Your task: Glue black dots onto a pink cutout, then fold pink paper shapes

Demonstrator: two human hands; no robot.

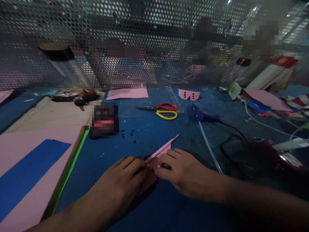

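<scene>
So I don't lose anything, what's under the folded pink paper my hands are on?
Blue tabletop shows around the folded pink paper. Directly beneath it I can't see: the paper itself, your left hand and your right hand cover that spot.

Paper is held between left hand and right hand | scissors are laid behind | glue gun is placed right of scissors

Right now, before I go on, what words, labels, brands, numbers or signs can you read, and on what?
No text can be read.
Red-banded dark item: pixelated, unreadable.
Pale tag: green marking too blurred to read.
Red-topped white packaging: any print too blurred to read.
Pink paper cutout: black squares, no letters.
</scene>
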